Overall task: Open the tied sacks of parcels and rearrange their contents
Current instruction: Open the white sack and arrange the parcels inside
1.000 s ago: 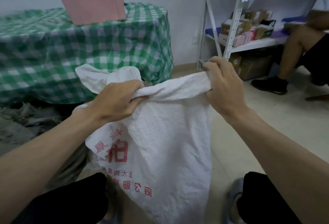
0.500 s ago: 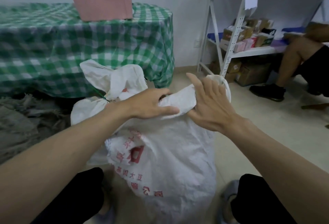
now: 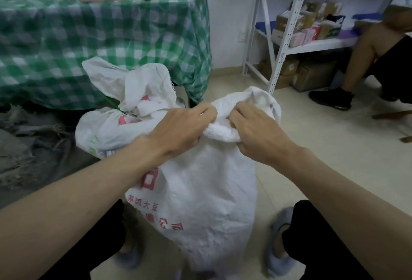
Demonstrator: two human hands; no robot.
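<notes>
A white woven sack [image 3: 207, 201] printed with red characters stands upright on the floor [image 3: 334, 157] between the person's knees. The left hand [image 3: 185, 128] and right hand [image 3: 256, 135] sit close together at its bunched mouth, each grip closed on a fold of the fabric, fingers curled into the cloth. Just behind, touching it, a second sack [image 3: 124, 110] remains tied with green cord [image 3: 109, 101]. A bench draped in green checked cloth [image 3: 100, 41] stands behind; a white shelf rack [image 3: 287, 41] holding boxes [image 3: 307, 23] stands at right.
</notes>
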